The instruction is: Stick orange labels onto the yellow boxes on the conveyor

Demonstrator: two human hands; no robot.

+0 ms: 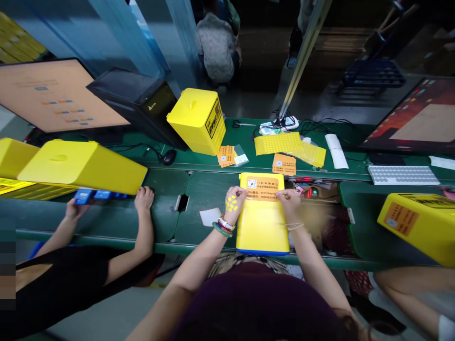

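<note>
Green workbench [208, 193], orange label [262, 189] between fingertips [243, 193].

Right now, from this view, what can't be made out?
All in the head view:
- Orange label: ends of its phone lines, covered by the fingers of the left hand and right hand.
- Held yellow box: underside, hidden by the box itself.
- Far-right yellow box: cut off by the right edge.
- Left monitor: text too small; left side cut off.
</note>
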